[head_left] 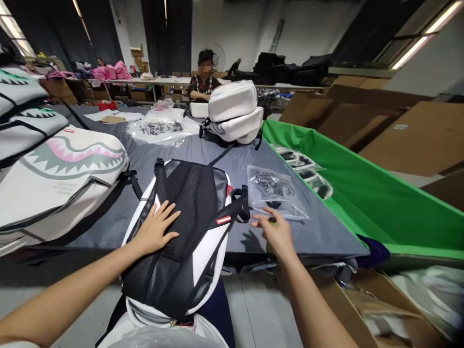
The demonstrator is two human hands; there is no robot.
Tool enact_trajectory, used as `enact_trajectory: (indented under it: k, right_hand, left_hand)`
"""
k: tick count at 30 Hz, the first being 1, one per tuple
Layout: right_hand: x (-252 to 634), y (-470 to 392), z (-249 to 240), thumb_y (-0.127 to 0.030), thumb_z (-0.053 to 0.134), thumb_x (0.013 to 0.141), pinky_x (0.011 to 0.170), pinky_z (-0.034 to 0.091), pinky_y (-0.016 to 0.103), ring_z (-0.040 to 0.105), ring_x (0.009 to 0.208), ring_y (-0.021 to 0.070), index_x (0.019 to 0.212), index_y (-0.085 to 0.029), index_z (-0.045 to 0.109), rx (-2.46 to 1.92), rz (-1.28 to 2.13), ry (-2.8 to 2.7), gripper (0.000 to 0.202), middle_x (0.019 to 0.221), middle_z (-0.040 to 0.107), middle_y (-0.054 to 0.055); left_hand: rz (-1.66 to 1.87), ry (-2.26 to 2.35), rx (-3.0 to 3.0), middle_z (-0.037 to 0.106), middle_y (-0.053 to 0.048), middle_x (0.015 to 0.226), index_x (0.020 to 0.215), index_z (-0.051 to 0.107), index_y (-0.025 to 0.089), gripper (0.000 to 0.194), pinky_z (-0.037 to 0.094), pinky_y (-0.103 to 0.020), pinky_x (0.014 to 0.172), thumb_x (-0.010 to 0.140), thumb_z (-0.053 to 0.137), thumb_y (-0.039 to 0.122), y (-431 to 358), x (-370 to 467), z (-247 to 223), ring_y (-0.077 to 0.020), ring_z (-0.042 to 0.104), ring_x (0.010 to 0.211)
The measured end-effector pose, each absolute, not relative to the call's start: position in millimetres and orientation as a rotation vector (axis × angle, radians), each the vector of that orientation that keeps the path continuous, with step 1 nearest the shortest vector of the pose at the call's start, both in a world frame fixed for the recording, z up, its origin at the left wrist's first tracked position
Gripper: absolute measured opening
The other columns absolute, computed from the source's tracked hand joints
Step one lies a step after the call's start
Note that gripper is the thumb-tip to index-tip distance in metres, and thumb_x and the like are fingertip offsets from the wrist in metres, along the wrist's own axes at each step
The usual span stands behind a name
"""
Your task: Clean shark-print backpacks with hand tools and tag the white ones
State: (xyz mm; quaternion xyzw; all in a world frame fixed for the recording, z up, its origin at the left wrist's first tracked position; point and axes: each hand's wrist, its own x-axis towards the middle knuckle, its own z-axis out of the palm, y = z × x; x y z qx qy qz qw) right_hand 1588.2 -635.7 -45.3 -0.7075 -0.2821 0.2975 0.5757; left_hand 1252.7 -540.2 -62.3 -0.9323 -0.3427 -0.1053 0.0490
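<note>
Backpack lies back-panel up on the near edge of the grey table, overhanging toward the person; left hand rests flat on it, fingers spread, gripping nothing. Right hand, just right of the backpack, hovers loosely open beside the clear plastic bag, a small green item at its fingertips, hold unclear. Looks like bracing the pack while fetching a bagged part; the hand would have to close on the bag.

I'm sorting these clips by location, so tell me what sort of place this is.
Probably a backpack packing workshop: stacked shark-print backpacks, clear bags of small parts on a long grey table, and cardboard cartons beside it.
</note>
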Motion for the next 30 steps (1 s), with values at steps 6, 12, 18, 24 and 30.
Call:
enact_trajectory:
  k: [6,12,18,24,30]
  right_hand:
    - [1495,-601,-12,-0.053,0.056,0.085,0.054,0.056,0.033,0.071,0.060,0.0214,0.112,-0.025,0.048,-1.035,0.872,-0.684,0.040,0.077,0.076,0.006]
    - [1436,-587,-77,-0.060,0.052,0.088,0.044,0.047,0.023,0.057,0.040,0.0133,0.095,-0.020,0.053,-1.203,0.800,-0.748,0.040,0.051,0.063,-0.004]
    - [1427,-621,-94,-0.055,0.052,0.092,0.054,0.051,0.025,0.063,0.050,0.0134,0.096,-0.022,0.052,-1.138,0.735,-0.688,0.033,0.057,0.064,-0.005]
    - [1435,-624,-93,-0.043,0.060,0.090,0.077,0.055,0.032,0.068,0.083,0.0173,0.096,-0.021,0.062,-1.077,0.727,-0.859,0.023,0.091,0.072,0.004]
    - [1478,-646,-110,-0.039,0.053,0.093,0.074,0.054,0.032,0.064,0.079,0.0171,0.105,-0.022,0.070,-1.377,0.426,-0.978,0.027,0.092,0.067,0.005]
  left_hand:
    - [-0.541,-1.379,-2.627,0.038,-0.012,0.156,0.146,0.045,0.018,0.052,0.022,-0.066,0.115,0.098,0.044,0.039,-589,1281,-127,-0.0358,0.029,0.147]
    - [-0.840,-1.400,-2.733,0.055,-0.010,0.144,0.140,0.049,0.021,0.042,0.024,-0.062,0.113,0.099,0.041,0.020,-622,1266,-130,-0.0335,0.038,0.142]
    - [-0.926,-1.200,-3.025,0.072,-0.010,0.110,0.133,0.052,0.017,0.042,0.048,-0.038,0.080,0.095,0.054,0.035,-605,1272,-90,-0.0233,0.066,0.094]
    - [-0.882,-0.928,-3.123,0.072,-0.006,0.085,0.115,0.062,0.015,0.025,0.046,-0.035,0.074,0.098,0.046,0.025,-583,1306,-77,-0.0184,0.065,0.076]
    - [-0.762,-0.418,-3.132,0.071,-0.012,0.112,0.120,0.061,0.015,0.033,0.046,-0.040,0.092,0.097,0.050,0.035,-537,1331,-35,-0.0240,0.064,0.107]
